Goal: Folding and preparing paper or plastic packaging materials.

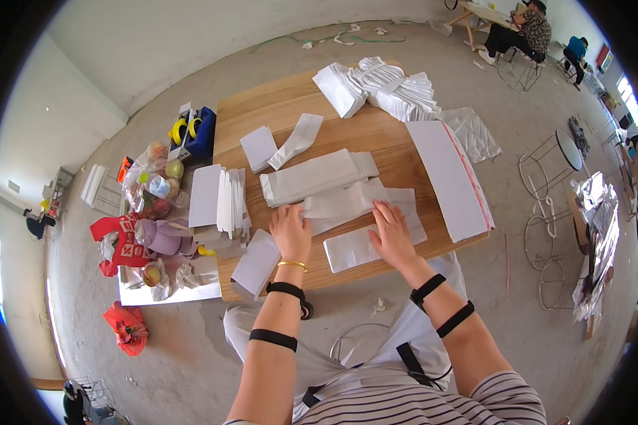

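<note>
A red bag [126, 331] — crumpled — lies on the floor [184, 347].

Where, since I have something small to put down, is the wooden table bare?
The wooden table is bare at its far left, between the blue tape dispenser and white bundles; also, more narrowly, between the middle stack and the red-edged white panel. It is crowded around the left hand and right hand, among white strips.

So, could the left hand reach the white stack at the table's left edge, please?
Probably yes: the left hand lies just right of the white stack, and bare wood shows between them.
</note>
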Tool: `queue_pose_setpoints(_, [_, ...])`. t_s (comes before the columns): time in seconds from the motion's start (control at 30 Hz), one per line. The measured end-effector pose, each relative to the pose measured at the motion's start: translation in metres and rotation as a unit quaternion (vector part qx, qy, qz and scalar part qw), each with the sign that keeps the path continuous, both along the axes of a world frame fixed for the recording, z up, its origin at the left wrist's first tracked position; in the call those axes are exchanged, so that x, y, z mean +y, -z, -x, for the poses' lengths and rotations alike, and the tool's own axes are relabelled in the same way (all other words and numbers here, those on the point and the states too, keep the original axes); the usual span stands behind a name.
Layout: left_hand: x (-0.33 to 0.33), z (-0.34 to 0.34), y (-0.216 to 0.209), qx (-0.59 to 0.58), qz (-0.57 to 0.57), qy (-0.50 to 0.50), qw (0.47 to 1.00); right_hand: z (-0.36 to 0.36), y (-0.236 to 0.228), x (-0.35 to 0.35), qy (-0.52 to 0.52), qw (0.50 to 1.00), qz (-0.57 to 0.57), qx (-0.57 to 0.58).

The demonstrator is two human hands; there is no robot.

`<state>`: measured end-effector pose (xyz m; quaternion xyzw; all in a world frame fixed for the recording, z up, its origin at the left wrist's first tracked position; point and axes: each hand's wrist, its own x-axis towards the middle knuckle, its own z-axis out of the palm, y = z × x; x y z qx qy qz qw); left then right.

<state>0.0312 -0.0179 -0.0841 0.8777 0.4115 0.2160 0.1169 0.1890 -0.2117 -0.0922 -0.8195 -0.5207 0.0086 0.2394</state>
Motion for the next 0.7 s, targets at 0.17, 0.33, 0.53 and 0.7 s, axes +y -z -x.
queue_pose_setpoints(0.17, [0.001, 0.008, -0.027, -0.218, 0.113, -0.047, 0.968, 0.002, -0.01, -0.008, -0.028, 0.998, -0.007, -0.049])
queue_pose_setpoints(0.33, [-0.002, 0.072, -0.029, -0.402, 0.257, -0.096, 0.873, 0.043, -0.038, -0.022, -0.098, 0.993, 0.0, -0.059])
queue_pose_setpoints(0.53, [-0.015, 0.168, 0.009, -0.451, 0.222, -0.136, 0.854, 0.1, -0.014, -0.036, -0.184, 0.98, 0.06, -0.036])
queue_pose_setpoints(0.7, [-0.021, 0.182, 0.018, -0.452, 0.251, -0.188, 0.835, 0.117, 0.005, -0.038, -0.188, 0.98, 0.064, -0.025])
